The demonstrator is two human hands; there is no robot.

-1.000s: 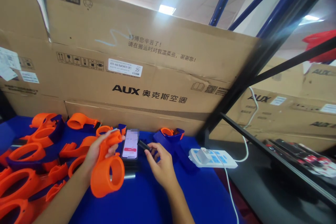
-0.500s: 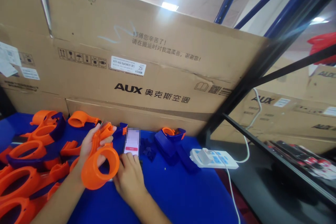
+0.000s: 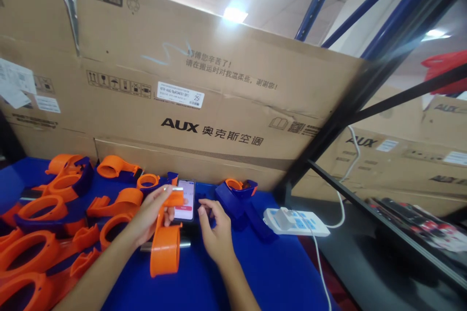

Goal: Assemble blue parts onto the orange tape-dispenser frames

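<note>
Orange dispenser, part-hidden by left fingers, phone partly covered

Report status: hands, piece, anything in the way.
Left hand gripping orange piece. Right hand beside phone, grip unclear. Orange piece partly blocks view of phone.

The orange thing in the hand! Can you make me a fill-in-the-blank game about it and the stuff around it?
1. The left hand holds a part that is mostly ____ in colour.
2. The ____ hand is nearer the power strip.
3. The biggest English letters on the box behind the hands spell ____.

Missing words: orange; right; AUX.
</note>
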